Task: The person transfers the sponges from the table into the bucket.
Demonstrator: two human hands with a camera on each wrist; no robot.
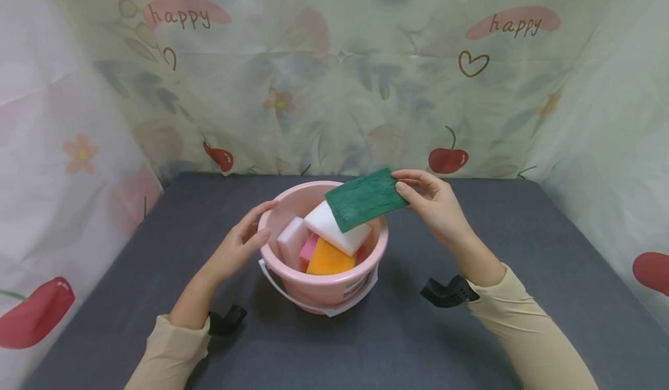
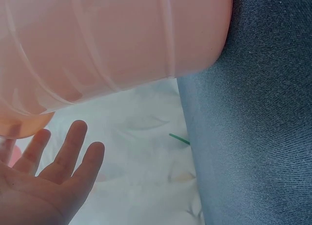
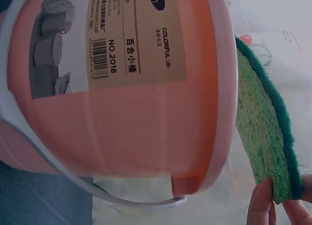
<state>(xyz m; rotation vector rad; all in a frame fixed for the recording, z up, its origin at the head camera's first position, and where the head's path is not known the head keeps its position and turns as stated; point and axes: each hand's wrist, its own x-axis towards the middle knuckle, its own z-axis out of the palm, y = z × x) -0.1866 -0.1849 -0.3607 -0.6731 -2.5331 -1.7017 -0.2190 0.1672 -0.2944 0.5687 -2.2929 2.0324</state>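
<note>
My right hand (image 1: 428, 204) pinches one end of a green scouring sponge (image 1: 363, 198) between thumb and fingers. The sponge is tilted over the mouth of a pink bucket (image 1: 313, 288). From the right wrist, its dark green scouring layer and light green sponge layer (image 3: 258, 113) show. At the bucket's left rim is my left hand (image 1: 237, 248), its thumb and fingertips right at the edge; the left wrist view shows its fingers spread and fairly straight. Inside the bucket lie white blocks (image 1: 292, 239), an orange sponge (image 1: 330, 259) and a pink piece (image 1: 307, 249).
The bucket stands on a dark grey cloth-covered table (image 1: 209, 204), its white handle (image 1: 334, 310) hanging at the front. A printed label (image 3: 117, 40) is on its side. Patterned curtains (image 1: 340, 88) close off the back and both sides. Each wrist wears a black strap mount (image 1: 449, 291).
</note>
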